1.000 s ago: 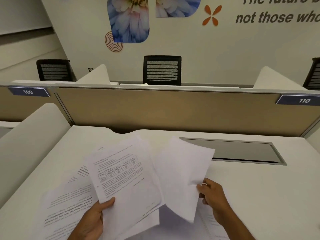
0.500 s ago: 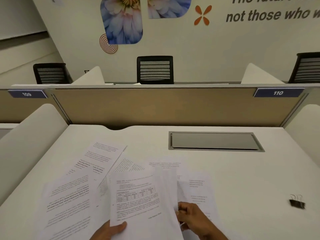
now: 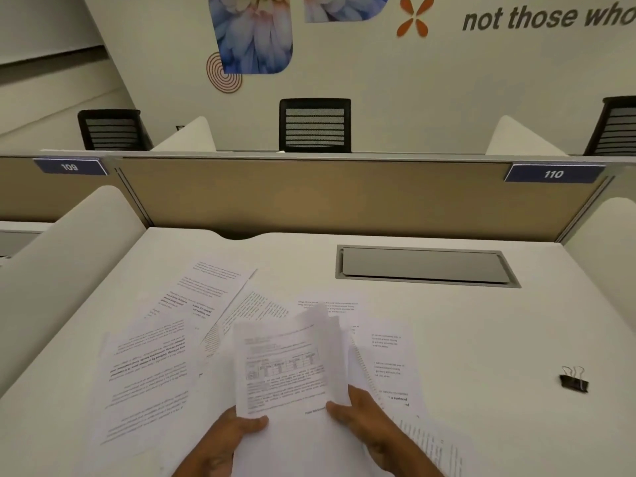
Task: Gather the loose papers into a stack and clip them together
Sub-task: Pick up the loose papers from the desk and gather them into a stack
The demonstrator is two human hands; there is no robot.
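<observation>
Gathering step. My left hand (image 3: 229,438) pinches the held sheets (image 3: 285,366) at their near edge, thumb on top; my right hand (image 3: 370,418) nips a second sheet against them, fingers pressed together. To do this well I square the edges before reaching for the loose papers (image 3: 148,359) on the desk (image 3: 481,321) — the binder clip (image 3: 573,381) lies well apart, right. Half a second ago the right-hand sheet stood higher; it seems — through blur — lower now.

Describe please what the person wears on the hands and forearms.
Nothing that shows. The left hand and the right hand are bare, without gloves, and no sleeve, watch or bracelet covers the visible forearms. Rings cannot be made out at this sharpness.
</observation>
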